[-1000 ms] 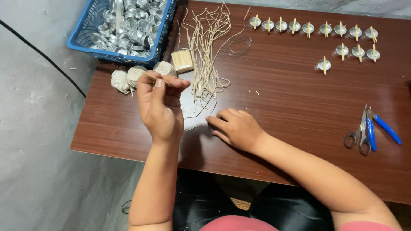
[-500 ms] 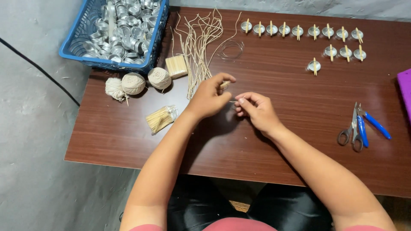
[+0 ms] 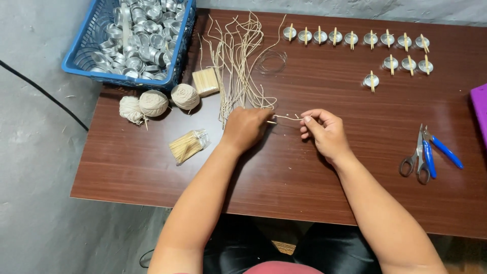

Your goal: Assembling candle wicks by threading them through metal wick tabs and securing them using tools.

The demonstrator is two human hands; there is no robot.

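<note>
A: Hands, quick?
B: Left hand [image 3: 246, 129] and right hand [image 3: 324, 133] sit close together over the middle of the brown surface [image 3: 152, 172]. Both pinch one short wick piece [image 3: 285, 117], one hand at each end, fingers clamped on it. A small stick tip shows at the left hand, can't tell more.

A: Where's that piece relative to the rest?
B: Stretched between the two hands, just in front of the loose pile of cut wicks [image 3: 238, 61] that fans out toward the far edge.

A: Left side?
B: Blue basket [image 3: 81, 50] at the far left corner, full of small metal cups [image 3: 137, 35]. Three balls of cream string [image 3: 154, 101] just in front of it. A block of short sticks [image 3: 205, 81] beside the balls, and a clear bag of sticks [image 3: 187, 146] nearer the left forearm.

A: Right side?
B: Finished cups with sticks across them [image 3: 355, 38] in a row along the far edge, a few more in a shorter row below. Scissors [image 3: 415, 155] and blue-handled pliers [image 3: 441, 149] lie side by side, well apart from the right hand. A purple thing [image 3: 479, 106] cut by the right edge, can't tell what
</note>
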